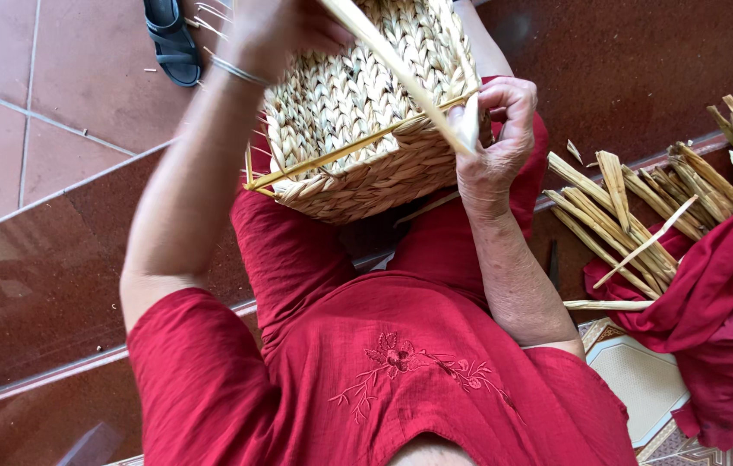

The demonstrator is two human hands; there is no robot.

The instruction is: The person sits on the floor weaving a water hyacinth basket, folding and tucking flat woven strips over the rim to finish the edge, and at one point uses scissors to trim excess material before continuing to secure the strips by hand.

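Note:
A woven straw basket (358,112) rests on my lap, tilted with its rim toward me. My right hand (494,138) grips the basket's right rim, pinching a pale flat straw strip (401,69) that runs diagonally up and left across the basket. My left hand (276,30) is at the top edge, closed on the upper end of that strip, with thin bangles on the wrist. A thin yellow rod (358,142) lies along the basket's near rim. I wear red clothing.
A bundle of dried straw strips (643,207) lies to my right, partly under a red cloth (720,311). A black sandal (170,39) sits on the red floor tiles at upper left. Dark polished steps (30,276) run under me.

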